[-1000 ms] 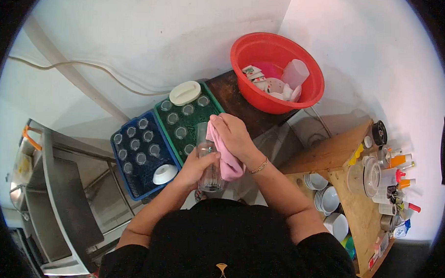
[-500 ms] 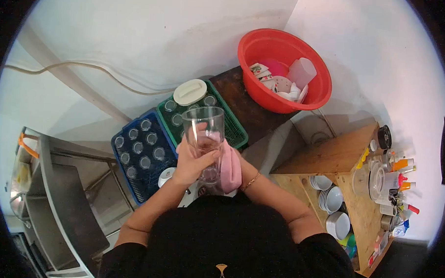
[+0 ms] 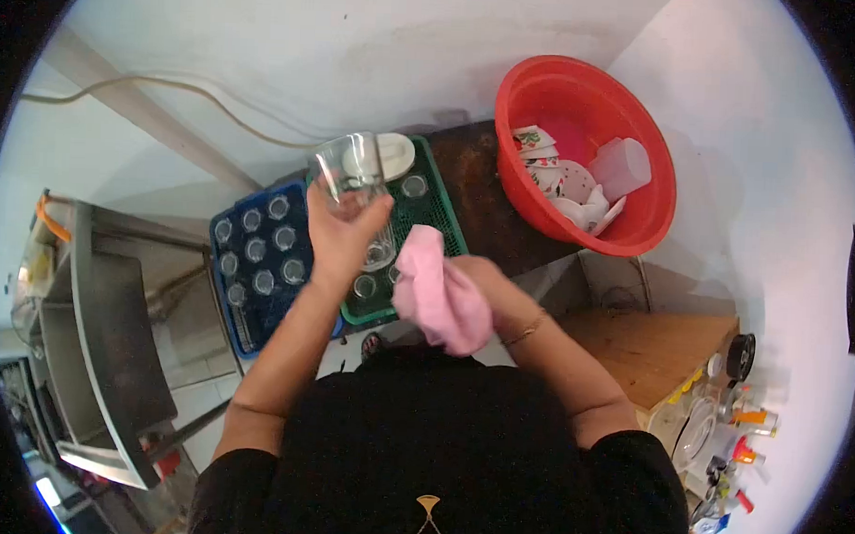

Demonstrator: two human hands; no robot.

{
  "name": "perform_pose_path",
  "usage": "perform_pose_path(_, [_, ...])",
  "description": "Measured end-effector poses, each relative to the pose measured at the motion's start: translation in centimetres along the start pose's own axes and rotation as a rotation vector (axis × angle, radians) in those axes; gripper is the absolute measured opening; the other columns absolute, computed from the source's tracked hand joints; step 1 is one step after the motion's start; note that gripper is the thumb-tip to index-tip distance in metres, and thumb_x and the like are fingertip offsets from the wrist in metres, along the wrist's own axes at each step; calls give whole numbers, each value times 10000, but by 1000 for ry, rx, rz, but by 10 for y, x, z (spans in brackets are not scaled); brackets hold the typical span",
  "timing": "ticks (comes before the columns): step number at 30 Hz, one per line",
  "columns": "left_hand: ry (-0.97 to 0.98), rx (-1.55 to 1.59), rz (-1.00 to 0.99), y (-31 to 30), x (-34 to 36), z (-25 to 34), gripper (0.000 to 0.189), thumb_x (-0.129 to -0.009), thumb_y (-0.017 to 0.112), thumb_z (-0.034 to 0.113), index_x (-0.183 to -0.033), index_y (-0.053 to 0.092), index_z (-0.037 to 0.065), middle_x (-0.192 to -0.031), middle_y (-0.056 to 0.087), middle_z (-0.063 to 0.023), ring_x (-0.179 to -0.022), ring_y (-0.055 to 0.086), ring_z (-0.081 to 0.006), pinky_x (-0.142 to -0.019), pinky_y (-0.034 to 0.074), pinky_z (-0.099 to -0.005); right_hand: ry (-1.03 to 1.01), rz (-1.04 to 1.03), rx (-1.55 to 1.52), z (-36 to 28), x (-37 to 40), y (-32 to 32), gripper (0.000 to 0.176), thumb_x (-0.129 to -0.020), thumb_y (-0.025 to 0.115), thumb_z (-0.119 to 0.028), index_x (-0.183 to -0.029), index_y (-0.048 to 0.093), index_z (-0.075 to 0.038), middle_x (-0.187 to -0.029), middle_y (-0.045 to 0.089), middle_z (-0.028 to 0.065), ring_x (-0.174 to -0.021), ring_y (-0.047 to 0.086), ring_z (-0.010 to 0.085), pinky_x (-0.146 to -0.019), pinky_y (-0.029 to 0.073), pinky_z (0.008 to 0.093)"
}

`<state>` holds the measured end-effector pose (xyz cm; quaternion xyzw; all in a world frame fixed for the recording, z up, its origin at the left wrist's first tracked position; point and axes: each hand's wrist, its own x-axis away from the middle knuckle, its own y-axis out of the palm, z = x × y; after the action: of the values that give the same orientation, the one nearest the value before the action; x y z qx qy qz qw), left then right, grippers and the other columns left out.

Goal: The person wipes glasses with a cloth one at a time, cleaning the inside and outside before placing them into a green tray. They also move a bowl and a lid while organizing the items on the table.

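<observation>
My left hand (image 3: 342,234) is wrapped round a tall clear drinking glass (image 3: 337,165), tilted with its wide rim away from me. The glass is over the green plastic basket (image 3: 437,206), where several upturned glasses and a white oval lid (image 3: 394,156) sit. A crumpled pink cloth (image 3: 438,291) hangs from my right hand (image 3: 481,280), whose fingers are mostly behind it. Cloth and glass are now apart. To the left, a blue plastic basket (image 3: 246,331) holds several upturned clear glasses.
A red basin (image 3: 585,75) with patterned dishes and a translucent cup stands on a dark table (image 3: 473,189). On the right is a wooden shelf (image 3: 660,346) with jars and bottles. A metal cabinet (image 3: 114,341) stands left; a cable (image 3: 198,91) runs along the wall.
My left hand has moved the glass forward and left over the green basket. The pink cloth has come away from the glass and hangs in my right hand. The view has shifted.
</observation>
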<state>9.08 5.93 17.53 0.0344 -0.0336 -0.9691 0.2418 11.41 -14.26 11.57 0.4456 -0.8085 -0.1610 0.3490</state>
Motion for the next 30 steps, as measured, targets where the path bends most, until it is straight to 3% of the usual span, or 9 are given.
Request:
perform_pose_path(1, [-275,99,-46,-7,-9,0,621,-749,725,155,-1227,364,-9,-909,602,-129,-805,611,-210,-673,530,-356,-144,-89,404,-13,8,-14,306,-826,598,-315,-1019,562,-80,-874,613,76,-807,586,233,-692,481,333])
perform_pose_path(2, [-287,98,-26,-11,-12,-4,621,-749,725,155,-1227,364,-9,-909,602,-129,-805,611,-210,-673,530,-356,-324,-119,793,-27,16,-28,333,-781,654,-281,-1020,558,-70,-884,607,89,-805,585,239,-694,479,334])
perform_pose_path(4, [-844,446,-127,-14,-14,-14,537,-797,672,314,-1170,446,1,-913,615,-161,-772,628,-263,-668,540,-437,-764,-62,1359,-76,47,-24,386,-720,714,-228,-1020,548,-50,-923,604,116,-805,586,248,-696,477,341])
perform_pose_path(6, [-858,475,-204,-10,-3,-37,518,-802,655,342,-1148,467,6,-903,617,-172,-772,632,-284,-672,539,-461,-1026,106,1515,-117,66,-15,491,-637,736,-144,-1045,507,3,-982,575,172,-781,571,320,-692,481,391])
perform_pose_path(10, [-1024,568,-305,12,23,-71,492,-805,642,358,-1122,494,13,-887,616,-194,-763,638,-317,-671,537,-494,-1041,393,1641,-121,80,-49,633,-574,726,-98,-1140,474,33,-1027,554,201,-780,557,372,-688,481,432])
perform_pose_path(17, [-1305,777,-190,52,32,-121,417,-823,626,393,-1047,537,52,-888,593,-169,-798,601,-349,-699,533,-478,-798,331,1902,-100,62,-84,600,-560,667,-145,-1120,498,-14,-1156,467,194,-971,513,384,-815,446,391])
perform_pose_path(22, [-1412,791,141,64,32,-151,349,-845,614,388,-975,520,78,-893,558,-151,-885,551,-352,-759,519,-502,-642,231,1280,-90,61,-68,643,-515,719,-181,-1074,499,48,-1103,475,228,-918,510,360,-794,456,383])
perform_pose_path(27, [-1459,785,163,64,39,-192,358,-857,582,408,-999,521,85,-923,553,-118,-883,550,-298,-788,505,-506,-480,367,1420,-77,70,-94,647,-547,713,-201,-1112,501,33,-1102,482,215,-940,509,352,-836,443,393])
perform_pose_path(30, [-1474,824,133,61,45,-220,351,-848,612,385,-1001,494,92,-967,538,-125,-932,518,-371,-792,509,-518,-410,268,1257,-66,67,-120,608,-592,669,-183,-1138,490,17,-1116,477,212,-983,501,365,-877,421,401])
